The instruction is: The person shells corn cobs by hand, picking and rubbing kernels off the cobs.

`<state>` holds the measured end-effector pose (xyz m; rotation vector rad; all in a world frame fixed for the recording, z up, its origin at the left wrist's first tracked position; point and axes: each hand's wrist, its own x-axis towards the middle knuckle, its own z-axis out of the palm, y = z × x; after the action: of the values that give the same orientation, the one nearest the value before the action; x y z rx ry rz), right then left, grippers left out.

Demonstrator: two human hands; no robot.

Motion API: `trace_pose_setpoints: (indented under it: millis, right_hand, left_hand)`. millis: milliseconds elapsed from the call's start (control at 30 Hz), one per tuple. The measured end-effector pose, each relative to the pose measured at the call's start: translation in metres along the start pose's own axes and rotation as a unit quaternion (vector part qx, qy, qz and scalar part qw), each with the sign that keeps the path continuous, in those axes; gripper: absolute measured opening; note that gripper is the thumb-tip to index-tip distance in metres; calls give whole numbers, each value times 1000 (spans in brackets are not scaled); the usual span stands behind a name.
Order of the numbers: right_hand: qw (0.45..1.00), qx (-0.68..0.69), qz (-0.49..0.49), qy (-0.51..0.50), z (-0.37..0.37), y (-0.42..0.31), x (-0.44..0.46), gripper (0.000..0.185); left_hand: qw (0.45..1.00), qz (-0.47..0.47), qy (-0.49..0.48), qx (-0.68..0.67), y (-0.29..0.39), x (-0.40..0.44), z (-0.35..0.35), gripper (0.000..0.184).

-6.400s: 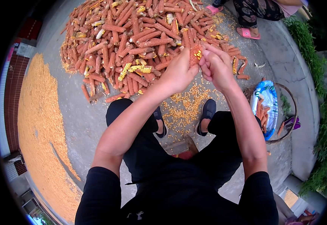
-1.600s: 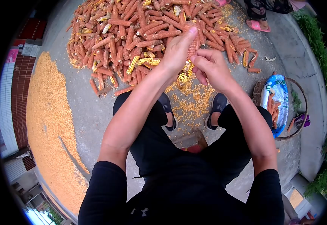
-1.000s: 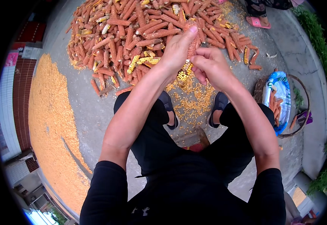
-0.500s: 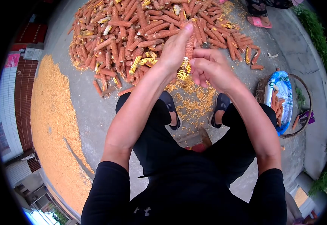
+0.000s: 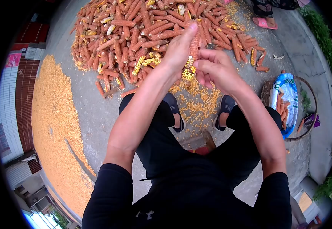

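A corn cob (image 5: 189,68) stands between my two hands, with yellow kernels on its lower end and bare reddish core above. My left hand (image 5: 179,49) is wrapped along its left side, thumb pointing up; its other fingers are mostly hidden behind the cob. With bent fingers, my right hand (image 5: 215,68) presses the cob from the right, at the border between kernels and bare core. Loose corn kernels (image 5: 196,107) lie scattered on the ground below, between my shoes.
A big heap of cobs (image 5: 135,38) lies ahead. Spread grain (image 5: 55,126) covers the ground on the left. To the right stands a lined basket (image 5: 287,108) with a hooped handle and cobs inside. Another person's foot in a pink sandal (image 5: 266,23) is at the upper right.
Both hands keep nearly the same place on the cob, and my right fingers have shifted slightly. The whole view has moved a little; I see no other clear difference.
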<state>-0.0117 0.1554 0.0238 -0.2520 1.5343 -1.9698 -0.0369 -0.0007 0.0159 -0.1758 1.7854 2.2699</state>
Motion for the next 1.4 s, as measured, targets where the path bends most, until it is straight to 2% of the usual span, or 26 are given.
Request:
trace_pose_setpoints:
  millis: [133,233,333,433,533,633,733,867,1133,1233,1333,1400]
  right_hand:
    - [999,-42,-25,-1,-4,6,3,11]
    - [999,43,-4,-3,-5,4,0,11]
    - [1000,-12,-16,-15,-4,0,0,11]
    - [991,-128,-33,1,1,-2,-1,12]
    - [992,-122,-24,-16,-4,2,0,12]
    - [997,-68,-20,22,-3,3,2,10]
    - [1000,-9,-5,-3,-3,0,-2,10]
    - [999,-26,-27,4,3,1,-1,12]
    - [998,-56,-21,26,1,8,2,12]
    - [997,62,-25,48,10,2,-3,16]
    - [995,80,-15,54,7,6,-1,23]
    - [998,11,-39,55,8,12,2,26]
  left_hand:
    - [999,-28,-1,-19,4,-1,2,48]
    - [999,-26,3,-34,4,-1,3,48]
    - [1000,-1,15,-25,2,0,2,48]
    - [1000,1,14,-25,2,0,0,49]
    - [1000,-1,7,-25,1,0,-2,49]
    - [1000,-11,1,-27,1,1,-1,49]
    - [999,-24,6,-45,3,0,0,50]
    - [999,-2,36,-41,3,0,3,51]
    - [998,-26,-7,-62,1,3,-2,50]
    - [997,-26,-1,-74,0,6,-2,50]
    - [997,-14,25,-73,0,6,-3,51]
    - [995,-15,27,-97,-1,6,-3,50]
